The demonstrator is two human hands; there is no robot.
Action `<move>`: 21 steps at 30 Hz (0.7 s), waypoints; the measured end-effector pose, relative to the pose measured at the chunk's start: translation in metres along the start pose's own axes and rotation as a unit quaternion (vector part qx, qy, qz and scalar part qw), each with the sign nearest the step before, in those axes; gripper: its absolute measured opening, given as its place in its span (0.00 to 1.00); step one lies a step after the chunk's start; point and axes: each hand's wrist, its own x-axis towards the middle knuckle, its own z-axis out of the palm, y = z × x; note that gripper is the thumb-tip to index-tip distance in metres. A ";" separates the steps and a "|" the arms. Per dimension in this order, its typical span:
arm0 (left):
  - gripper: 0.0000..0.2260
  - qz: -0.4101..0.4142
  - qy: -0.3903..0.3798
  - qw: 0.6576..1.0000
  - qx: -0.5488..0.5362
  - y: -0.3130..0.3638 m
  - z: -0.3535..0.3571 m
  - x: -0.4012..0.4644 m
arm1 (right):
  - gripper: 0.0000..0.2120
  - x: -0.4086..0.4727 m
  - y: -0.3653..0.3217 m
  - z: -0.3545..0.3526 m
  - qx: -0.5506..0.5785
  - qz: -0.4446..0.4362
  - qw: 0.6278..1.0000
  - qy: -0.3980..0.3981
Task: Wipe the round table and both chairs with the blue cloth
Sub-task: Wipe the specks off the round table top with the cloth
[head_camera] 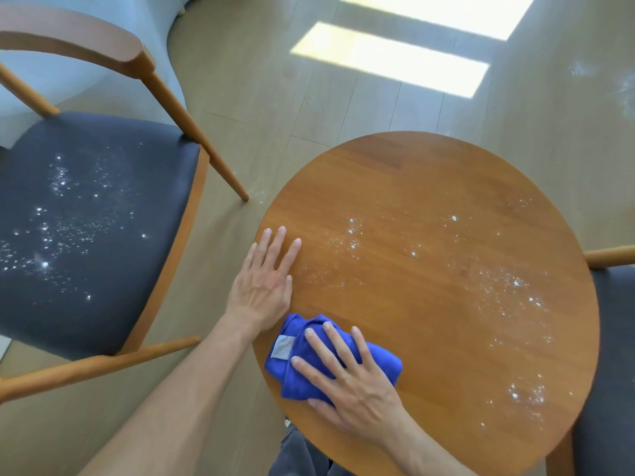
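At the left a wooden chair (pixel 99 235) stands well apart from the table, its dark seat speckled with white powder (pixel 51 214). The left hand (pixel 263 286) lies flat on the near-left edge of the round tabletop (pixel 429 207), fingers (pixel 275 245) straight and slightly spread. Just beside it, the right hand (pixel 350 383) presses the bunched blue cloth (pixel 299 359) onto the wood, fingers spread over the fabric; a pale tag shows on the cloth. More powder is scattered across the middle and right of the tabletop. At the right edge a second chair (pixel 615 338), mostly hidden, seems tucked against the table. Sunlight patches (pixel 388 60) fall on the pale plank floor (pixel 268 80).
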 end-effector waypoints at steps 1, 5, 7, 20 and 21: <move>0.28 0.008 0.001 1.000 0.003 0.001 -0.001 0.010 | 0.29 0.001 0.000 0.001 0.000 -0.001 1.000 0.002; 0.26 0.029 0.005 1.000 0.006 0.008 -0.006 0.046 | 0.28 0.015 0.001 0.006 0.011 0.001 1.000 0.010; 0.25 0.032 0.000 0.999 -0.006 0.010 -0.006 0.055 | 0.28 0.028 0.007 0.008 0.017 0.007 1.000 0.010; 0.24 0.011 -0.013 0.992 -0.125 0.004 -0.010 0.058 | 0.27 0.037 0.210 0.016 -0.020 0.315 0.947 0.052; 0.25 0.009 -0.014 0.992 -0.124 0.004 -0.010 0.058 | 0.28 0.035 0.225 0.015 -0.012 0.372 0.927 0.044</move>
